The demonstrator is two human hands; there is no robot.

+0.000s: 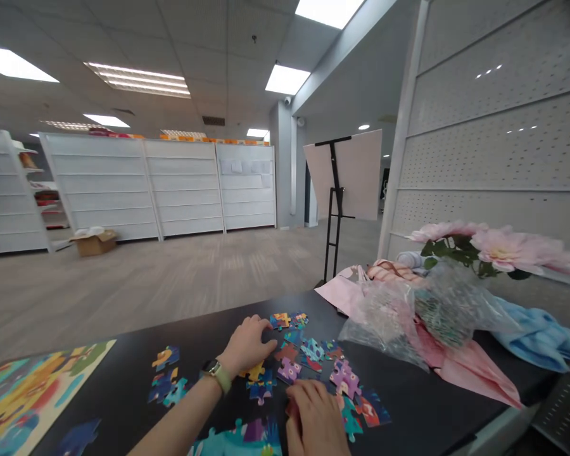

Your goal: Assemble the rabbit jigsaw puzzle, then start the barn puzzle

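Left hand, thumb parted from curled fingers, just beside the puzzle pieces at lower centre! Right hand, bottom centre, fingers together; can't tell if they're pinching. Light fingertips, one piece at a time, suit this spread.

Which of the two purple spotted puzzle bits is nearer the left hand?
The smaller purple bit, lying between the left hand and the right hand; the larger purple bit sits farther right in the picture.
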